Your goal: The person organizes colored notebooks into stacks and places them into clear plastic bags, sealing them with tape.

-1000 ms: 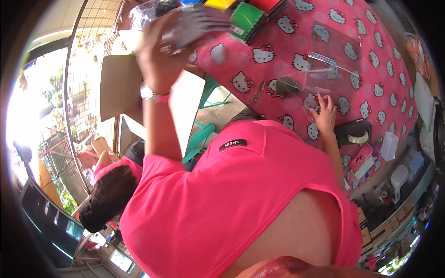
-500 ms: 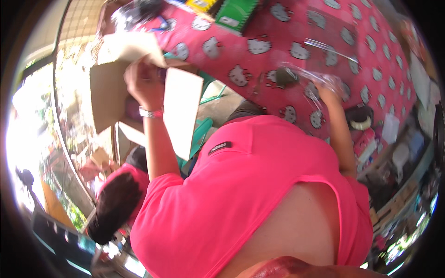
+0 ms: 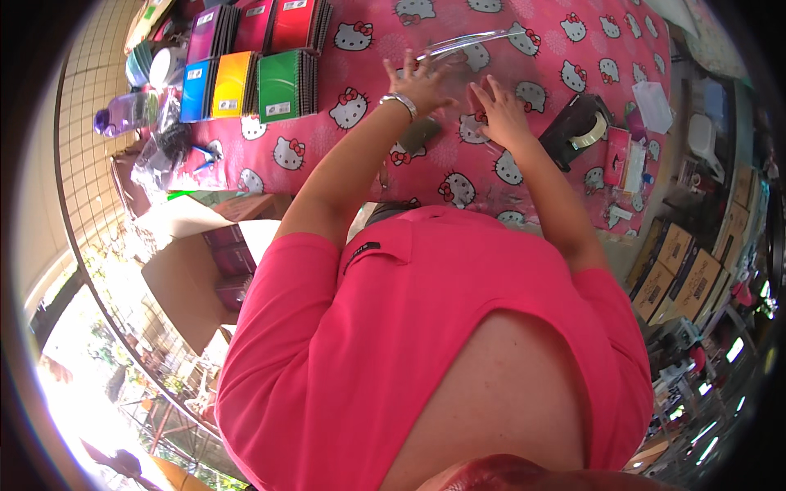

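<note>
Both my hands are over the pink patterned tablecloth (image 3: pixel 377 155), at a sheet or bag of clear plastic (image 3: pixel 471 45) that lies on it. My left hand (image 3: pixel 416 86), with a bracelet at the wrist, has its fingers spread and holds nothing. To its right, my right hand (image 3: pixel 503 117) is also open, fingers apart, resting on or just above the plastic. Between my wrists lies a small dark oblong thing (image 3: pixel 423 133), whose kind I cannot tell. The plastic's outer edges blend into the cloth.
Stacks of spiral notebooks stand at the far left, green (image 3: pixel 284 88) and yellow (image 3: pixel 233 86) among them. Right of my hands sits a black tape dispenser (image 3: pixel 575 135). A purple bottle (image 3: pixel 127 113) lies left. An open cardboard box (image 3: pixel 182 282) below holds purple notebooks (image 3: pixel 235 260).
My left hand has left the cardboard box and come over the table. My right hand has let go of the crumpled plastic and opened. My view has turned, showing more notebooks.
</note>
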`<move>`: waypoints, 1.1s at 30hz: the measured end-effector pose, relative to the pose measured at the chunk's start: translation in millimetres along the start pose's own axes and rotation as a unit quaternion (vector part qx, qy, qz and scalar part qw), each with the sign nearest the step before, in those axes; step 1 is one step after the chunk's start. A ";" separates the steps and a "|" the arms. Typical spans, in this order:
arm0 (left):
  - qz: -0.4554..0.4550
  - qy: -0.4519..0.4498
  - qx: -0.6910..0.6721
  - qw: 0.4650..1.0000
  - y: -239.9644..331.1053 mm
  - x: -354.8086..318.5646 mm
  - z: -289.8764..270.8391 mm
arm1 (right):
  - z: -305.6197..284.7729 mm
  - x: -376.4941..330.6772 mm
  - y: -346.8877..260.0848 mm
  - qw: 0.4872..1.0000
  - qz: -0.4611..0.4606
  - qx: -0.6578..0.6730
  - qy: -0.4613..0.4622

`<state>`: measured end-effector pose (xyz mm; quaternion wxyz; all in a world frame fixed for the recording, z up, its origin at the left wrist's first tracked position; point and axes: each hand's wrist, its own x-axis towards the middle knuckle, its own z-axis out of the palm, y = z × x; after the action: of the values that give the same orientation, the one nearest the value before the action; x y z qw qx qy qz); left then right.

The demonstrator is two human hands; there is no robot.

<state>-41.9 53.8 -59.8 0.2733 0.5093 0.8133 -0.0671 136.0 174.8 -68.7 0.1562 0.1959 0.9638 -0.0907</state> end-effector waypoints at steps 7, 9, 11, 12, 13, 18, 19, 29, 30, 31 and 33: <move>-0.093 0.316 -0.180 0.927 -30.5 20.5 40.9 | 5.7 -3.7 12.3 0.991 -0.066 0.019 0.117; -0.048 0.445 -0.252 0.858 -21.5 19.8 41.9 | 8.5 6.2 24.4 0.993 -0.099 -0.033 0.061; 0.049 0.313 0.033 0.948 -7.8 2.2 42.7 | 3.8 25.2 40.9 0.986 -0.090 0.082 0.112; 0.092 0.233 0.176 0.952 -2.7 -5.0 44.3 | 2.1 36.4 49.9 0.977 -0.090 0.139 0.136; 0.083 0.199 0.158 0.964 2.0 -7.6 44.4 | -1.0 53.9 60.1 0.943 -0.096 0.225 0.228; -0.042 0.157 -0.007 0.987 -16.0 4.4 32.6 | 3.7 80.0 68.8 0.971 0.043 0.100 0.213; -0.060 0.170 -0.019 0.983 -27.9 10.8 31.1 | 2.2 72.6 52.4 0.981 0.057 0.053 0.179; -0.131 0.245 -0.010 0.961 -45.4 53.6 17.8 | 0.5 105.9 7.6 0.970 -0.089 0.018 0.225; -0.136 0.261 0.007 0.956 -40.8 54.0 11.5 | -4.2 116.7 14.5 0.970 -0.082 0.009 0.228; -0.122 0.192 0.076 0.971 -33.2 48.9 8.5 | -8.9 125.7 20.8 0.970 -0.076 0.000 0.230; -0.065 0.228 0.034 0.971 -34.8 32.2 16.3 | -18.3 140.2 22.0 0.984 -0.065 -0.037 0.162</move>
<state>-76.6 56.6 -95.9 0.0589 0.4661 0.8828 0.0056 17.5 248.1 -101.2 -0.0008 0.1391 0.9898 -0.0315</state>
